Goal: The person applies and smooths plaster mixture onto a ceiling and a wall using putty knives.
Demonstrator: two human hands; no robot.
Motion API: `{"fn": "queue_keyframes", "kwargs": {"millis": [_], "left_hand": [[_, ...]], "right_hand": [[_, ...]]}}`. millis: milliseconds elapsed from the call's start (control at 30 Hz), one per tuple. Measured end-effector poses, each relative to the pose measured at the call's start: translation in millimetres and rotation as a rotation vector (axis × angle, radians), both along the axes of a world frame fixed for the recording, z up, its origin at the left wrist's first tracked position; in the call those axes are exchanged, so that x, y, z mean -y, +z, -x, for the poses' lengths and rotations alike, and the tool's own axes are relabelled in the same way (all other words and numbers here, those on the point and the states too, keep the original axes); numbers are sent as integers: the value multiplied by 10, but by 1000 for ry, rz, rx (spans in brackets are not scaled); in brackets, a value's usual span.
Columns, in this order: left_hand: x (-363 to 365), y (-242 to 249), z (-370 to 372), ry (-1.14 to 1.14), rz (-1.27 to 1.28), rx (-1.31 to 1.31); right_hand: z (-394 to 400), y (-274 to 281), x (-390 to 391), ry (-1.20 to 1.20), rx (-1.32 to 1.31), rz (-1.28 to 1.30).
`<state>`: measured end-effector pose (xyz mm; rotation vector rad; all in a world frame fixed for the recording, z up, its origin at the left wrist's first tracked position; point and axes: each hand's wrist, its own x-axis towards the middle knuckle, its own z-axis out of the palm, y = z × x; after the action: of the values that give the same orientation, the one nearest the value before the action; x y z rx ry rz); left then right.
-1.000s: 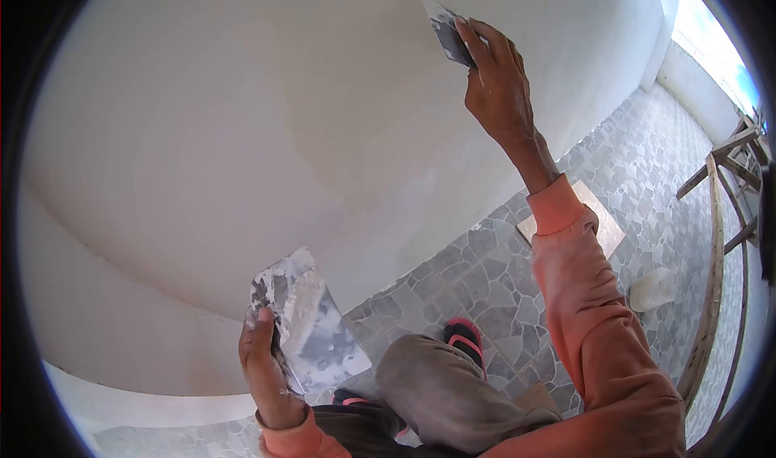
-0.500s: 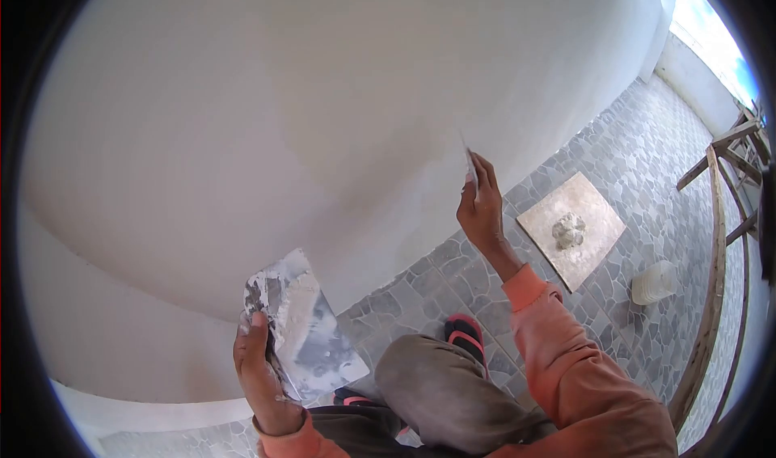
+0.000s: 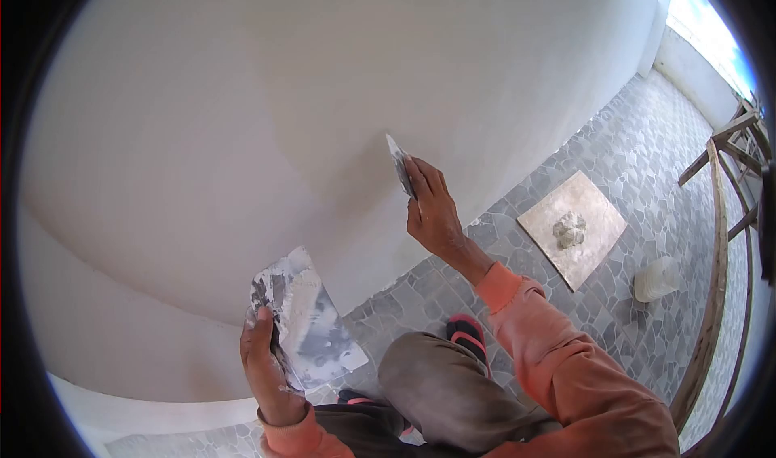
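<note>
My left hand (image 3: 265,367) grips a flat plate smeared with white putty (image 3: 309,325) by its left edge, its face turned up. A thick ridge of putty runs along the plate's middle. My right hand (image 3: 434,213) is closed on a putty knife (image 3: 398,167), the blade pointing up and left against the wall (image 3: 323,94). Around the blade the wall carries a darker, damp-looking patch with a shadow beside it. The knife's handle is mostly hidden by my fingers.
A square tile (image 3: 575,256) with a lump of putty (image 3: 569,229) lies on the stone-patterned floor (image 3: 638,135) to the right. Beyond it stands a whitish bucket (image 3: 656,280). A wooden trestle (image 3: 715,280) lines the right edge. My sandalled foot (image 3: 466,337) is below.
My right hand has moved left along the wall with the putty knife, and the blade now shows more of its face. My left hand with the plate has shifted slightly right.
</note>
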<state>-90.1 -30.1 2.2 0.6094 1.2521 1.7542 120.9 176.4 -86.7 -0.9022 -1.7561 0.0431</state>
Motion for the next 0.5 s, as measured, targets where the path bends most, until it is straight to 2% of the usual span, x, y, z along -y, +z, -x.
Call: {"fn": "queue_keyframes", "kwargs": {"millis": [33, 133, 333, 433, 500], "left_hand": [[1, 21, -16, -5, -8, 4], [7, -18, 30, -27, -15, 47], [49, -2, 46, -38, -55, 50], [47, -50, 79, -23, -63, 61], [34, -92, 106, -13, -64, 73]], "right_hand": [[-42, 79, 66, 100, 51, -15], [-108, 568, 133, 128, 37, -108], [-65, 1923, -134, -100, 253, -679], [71, 2057, -320, -138, 368, -717], [162, 1888, -397, -205, 407, -751]]}}
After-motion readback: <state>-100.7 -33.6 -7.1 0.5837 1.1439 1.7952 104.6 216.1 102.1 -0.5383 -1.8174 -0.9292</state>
